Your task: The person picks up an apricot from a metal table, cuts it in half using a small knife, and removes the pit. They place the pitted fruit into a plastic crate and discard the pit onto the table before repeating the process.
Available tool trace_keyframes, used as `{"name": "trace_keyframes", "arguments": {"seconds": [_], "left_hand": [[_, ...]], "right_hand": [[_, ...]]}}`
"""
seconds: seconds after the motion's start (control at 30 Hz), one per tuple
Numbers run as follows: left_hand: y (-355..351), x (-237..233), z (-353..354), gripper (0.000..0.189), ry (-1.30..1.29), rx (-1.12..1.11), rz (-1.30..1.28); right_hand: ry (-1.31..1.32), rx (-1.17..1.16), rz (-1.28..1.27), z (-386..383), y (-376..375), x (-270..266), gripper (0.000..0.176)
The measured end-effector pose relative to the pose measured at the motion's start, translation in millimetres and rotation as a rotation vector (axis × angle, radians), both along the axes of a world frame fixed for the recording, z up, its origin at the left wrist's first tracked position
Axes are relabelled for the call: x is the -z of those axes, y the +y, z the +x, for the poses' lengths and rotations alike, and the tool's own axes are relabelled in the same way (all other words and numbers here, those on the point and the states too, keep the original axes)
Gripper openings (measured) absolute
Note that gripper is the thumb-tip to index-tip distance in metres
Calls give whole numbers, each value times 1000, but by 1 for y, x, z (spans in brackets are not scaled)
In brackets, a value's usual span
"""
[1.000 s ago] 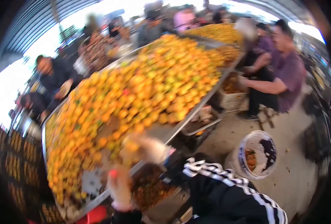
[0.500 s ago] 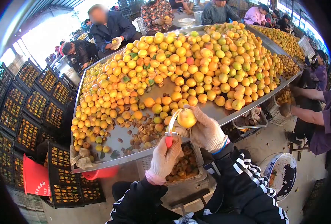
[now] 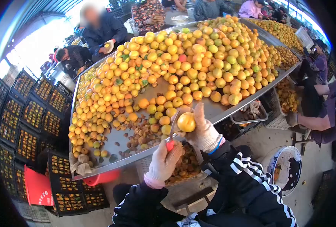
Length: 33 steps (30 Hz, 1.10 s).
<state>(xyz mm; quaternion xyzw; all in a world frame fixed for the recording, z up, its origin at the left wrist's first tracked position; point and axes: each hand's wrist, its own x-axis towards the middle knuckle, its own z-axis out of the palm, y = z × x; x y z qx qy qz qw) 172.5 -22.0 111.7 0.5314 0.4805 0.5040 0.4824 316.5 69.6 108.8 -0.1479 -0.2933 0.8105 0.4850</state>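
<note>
My left hand (image 3: 163, 162), in a pale knit glove, is wrapped round the red handle (image 3: 170, 145) of a small tool. Its thin metal blade (image 3: 173, 124) points up beside a yellow-orange fruit (image 3: 186, 122). The fruit sits in the fingers of my gloved right hand (image 3: 205, 132), whose thumb stands up along the fruit's right side. Both hands are over the near edge of a metal table (image 3: 152, 153) heaped with similar fruits (image 3: 164, 56). Brown scraps (image 3: 147, 134) lie on the tabletop left of the tool.
Stacked black crates (image 3: 33, 109) of fruit stand at left, beside a red bucket (image 3: 38, 187). A crate of scraps (image 3: 187, 162) is below my hands. A white bucket (image 3: 285, 168) stands at right. People sit round the table, one near the right edge (image 3: 315, 121).
The tool's blade has turned and now shows as a thin, darker strip at the fruit's left side. The fruit has turned slightly in my right hand. The whole view has shifted a little.
</note>
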Motion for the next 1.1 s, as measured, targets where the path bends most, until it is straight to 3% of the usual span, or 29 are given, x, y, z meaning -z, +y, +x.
{"name": "trace_keyframes", "arguments": {"seconds": [0.1,0.13,0.2,0.23,0.27,0.37,0.57,0.77,0.87,0.9,1.0,1.03,1.07,1.1], "left_hand": [[3,11,2,7,119,-12,-23],[5,11,3,7,66,3,-60],[4,11,4,8,-16,-1,-80],[4,14,5,9,-49,-30,-64],[4,16,8,9,17,-56,-49],[5,13,10,10,172,-74,-3],[6,17,10,12,205,-88,-47],[8,27,9,11,275,-106,-19],[7,26,9,9,260,-106,13],[7,26,11,8,188,-86,-19],[6,27,5,7,139,-42,-36],[8,20,7,8,203,-31,-8],[9,16,9,8,64,-19,-49],[9,15,8,9,-77,-6,-80]], "right_hand": [[-176,149,83,-5,1,1,74],[-270,93,134,3,3,2,86],[-268,93,80,0,4,5,86],[-176,119,55,-5,2,3,71],[-255,142,47,-7,3,8,70],[-244,155,-36,-12,5,16,70],[-346,189,137,-7,2,10,72],[-408,159,101,0,-3,1,70],[-602,427,368,-13,-1,22,72],[-644,628,420,-22,5,35,71],[-115,128,-108,-11,7,10,68],[-32,175,-30,-18,12,21,71],[61,152,57,-16,12,17,73],[1,169,-140,-22,15,22,77]]}}
